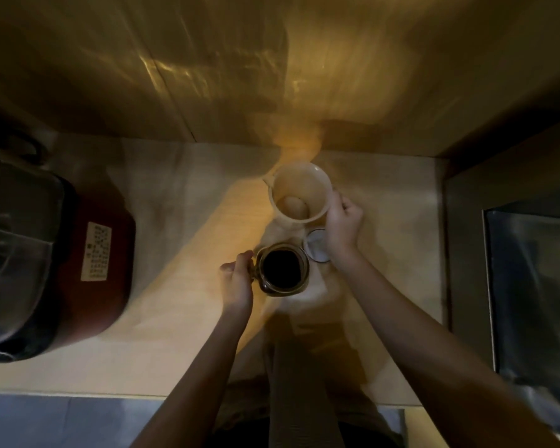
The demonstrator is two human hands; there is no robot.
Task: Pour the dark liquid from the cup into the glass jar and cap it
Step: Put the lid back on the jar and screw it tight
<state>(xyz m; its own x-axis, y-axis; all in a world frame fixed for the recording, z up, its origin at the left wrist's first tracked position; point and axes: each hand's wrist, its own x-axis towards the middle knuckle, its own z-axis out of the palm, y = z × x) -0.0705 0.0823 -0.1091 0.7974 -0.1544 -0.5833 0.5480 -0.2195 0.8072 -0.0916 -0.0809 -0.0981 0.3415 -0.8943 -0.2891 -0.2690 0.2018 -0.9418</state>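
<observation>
— Well, where's the jar?
— I see the glass jar, dark-filled, uncapped, steadied by the left hand; the right hand grips the cup (empty) just beyond. Lid between.

Dim, amber, and soft throughout

Warm yellow light falls from above onto the middle of the desk, leaving the left and right edges of the frame nearly black. Streaky glare marks the wall at upper centre. Motion blur smears everything slightly. Wide-angle distortion bends the edges, and broad shadows fan toward the lower frame
</observation>
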